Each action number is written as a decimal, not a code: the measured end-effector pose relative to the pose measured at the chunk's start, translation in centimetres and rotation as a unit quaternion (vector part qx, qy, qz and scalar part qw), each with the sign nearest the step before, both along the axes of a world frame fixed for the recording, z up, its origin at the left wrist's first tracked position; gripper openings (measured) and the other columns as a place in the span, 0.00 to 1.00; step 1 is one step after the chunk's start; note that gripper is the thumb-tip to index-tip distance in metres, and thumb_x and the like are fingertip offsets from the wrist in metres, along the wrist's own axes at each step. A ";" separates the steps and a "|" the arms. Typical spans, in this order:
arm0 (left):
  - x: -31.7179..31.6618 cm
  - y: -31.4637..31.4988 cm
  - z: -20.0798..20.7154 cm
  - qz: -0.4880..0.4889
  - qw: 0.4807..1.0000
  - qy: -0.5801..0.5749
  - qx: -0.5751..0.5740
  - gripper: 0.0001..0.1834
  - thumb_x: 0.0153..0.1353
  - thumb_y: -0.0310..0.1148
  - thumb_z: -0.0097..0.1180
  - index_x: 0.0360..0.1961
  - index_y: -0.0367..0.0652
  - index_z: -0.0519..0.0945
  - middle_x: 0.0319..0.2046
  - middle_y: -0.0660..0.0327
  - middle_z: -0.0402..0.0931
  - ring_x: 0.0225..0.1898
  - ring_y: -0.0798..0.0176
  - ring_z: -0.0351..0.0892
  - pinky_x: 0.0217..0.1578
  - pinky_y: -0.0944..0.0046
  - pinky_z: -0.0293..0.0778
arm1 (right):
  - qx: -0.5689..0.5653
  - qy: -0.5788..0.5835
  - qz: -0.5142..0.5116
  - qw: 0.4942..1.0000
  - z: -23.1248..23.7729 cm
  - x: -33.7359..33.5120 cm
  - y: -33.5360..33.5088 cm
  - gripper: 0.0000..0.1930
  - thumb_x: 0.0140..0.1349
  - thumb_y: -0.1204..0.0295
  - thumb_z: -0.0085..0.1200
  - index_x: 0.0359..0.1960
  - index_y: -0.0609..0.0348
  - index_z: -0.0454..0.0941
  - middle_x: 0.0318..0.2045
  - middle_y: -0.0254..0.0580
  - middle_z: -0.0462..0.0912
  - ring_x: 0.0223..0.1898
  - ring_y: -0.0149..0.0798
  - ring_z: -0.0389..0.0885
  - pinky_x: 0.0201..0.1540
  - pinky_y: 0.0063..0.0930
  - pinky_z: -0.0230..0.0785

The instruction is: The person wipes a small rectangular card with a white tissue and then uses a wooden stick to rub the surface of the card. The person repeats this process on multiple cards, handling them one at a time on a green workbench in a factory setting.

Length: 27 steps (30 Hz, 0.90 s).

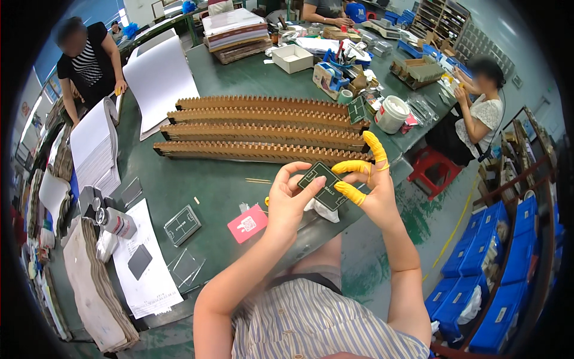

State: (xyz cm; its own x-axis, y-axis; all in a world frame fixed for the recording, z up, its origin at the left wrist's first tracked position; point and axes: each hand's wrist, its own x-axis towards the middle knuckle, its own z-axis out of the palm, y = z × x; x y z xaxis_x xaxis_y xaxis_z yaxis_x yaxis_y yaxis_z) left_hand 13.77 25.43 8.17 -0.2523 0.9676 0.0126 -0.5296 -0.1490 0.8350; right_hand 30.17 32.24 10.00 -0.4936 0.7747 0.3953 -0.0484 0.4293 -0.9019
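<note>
In front of my body, a small dark green rectangular plate (323, 186) with white line markings is held tilted above the table edge. My left hand (288, 197) grips its left side, thumb across the face. My right hand (372, 182), with yellow finger cots on several fingers, pinches its right edge between thumb and forefinger while another finger points up. Beyond the hands lie several long brown slotted racks (263, 149). A similar green plate (357, 110) leans at their right end. More matching plates (182, 225) lie to the left, near a pink card (247, 224).
A white tub (391, 115) stands right of the racks. Bottles (116, 221), a paper sheet (143, 287) and clear plates (186, 267) are at left. One co-worker (89, 63) stands far left; another (478, 107) sits at right on a red stool (433, 170). Blue bins (478, 239) line the right.
</note>
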 end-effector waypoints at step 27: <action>-1.1 2.6 -2.1 0.037 0.998 -0.029 -0.032 0.19 0.58 0.27 0.61 0.49 0.38 0.68 0.36 0.64 0.77 0.38 0.73 0.75 0.41 0.73 0.72 | 0.494 -0.062 0.088 0.863 -0.2 -2.9 -3.4 0.14 0.49 0.63 0.65 0.36 0.51 0.80 0.41 0.37 0.81 0.40 0.39 0.78 0.42 0.33 0.69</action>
